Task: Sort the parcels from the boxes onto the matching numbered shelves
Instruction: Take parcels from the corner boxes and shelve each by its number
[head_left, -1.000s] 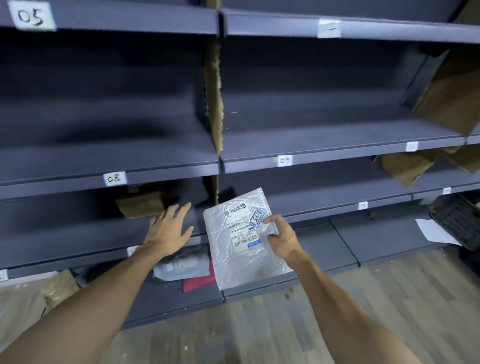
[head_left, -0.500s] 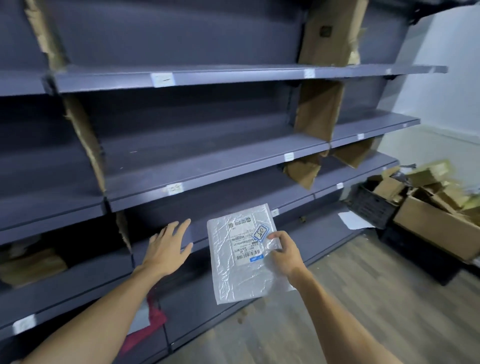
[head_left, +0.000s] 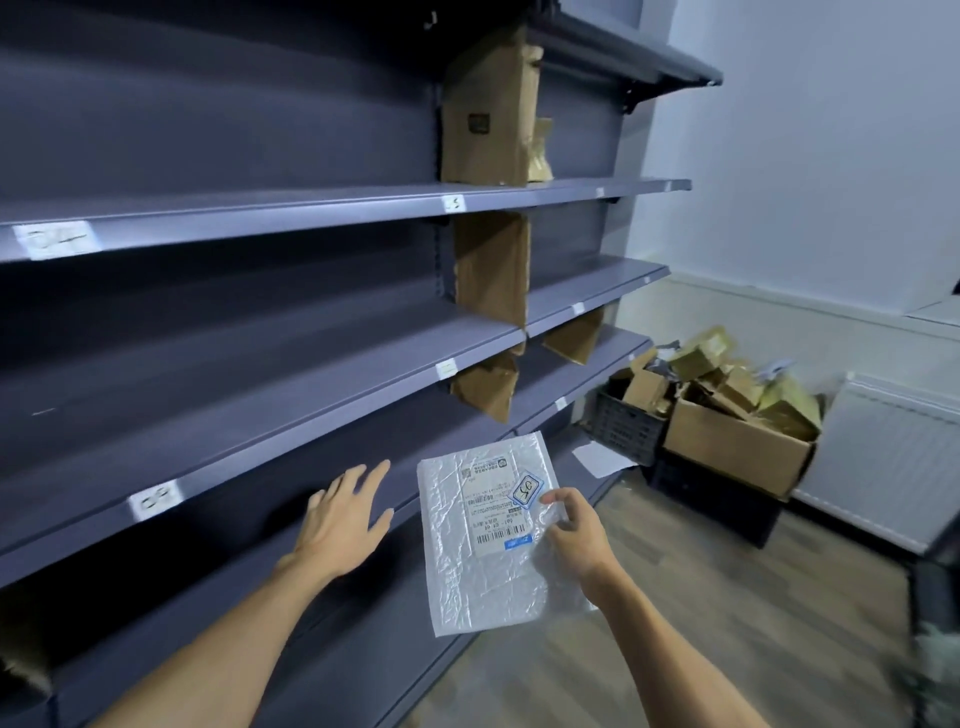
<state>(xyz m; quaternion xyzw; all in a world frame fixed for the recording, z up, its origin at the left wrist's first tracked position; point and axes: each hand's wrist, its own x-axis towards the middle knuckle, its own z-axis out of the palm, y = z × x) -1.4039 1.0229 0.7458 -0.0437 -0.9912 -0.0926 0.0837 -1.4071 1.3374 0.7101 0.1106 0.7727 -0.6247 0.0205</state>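
While the right hand (head_left: 574, 535) pinches the parcel (head_left: 483, 561) at its 3 o'clock edge, the left hand (head_left: 343, 519) hovers with fingers (head_left: 363, 483) spread, holding nothing. Parcel unshelved, held before the shelves (head_left: 311, 210). Box (head_left: 727, 447) at 2 o'clock looks full; most sorting appears outstanding.

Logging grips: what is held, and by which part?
The right hand pinches the flat silver plastic parcel at its right edge; the left hand holds nothing.
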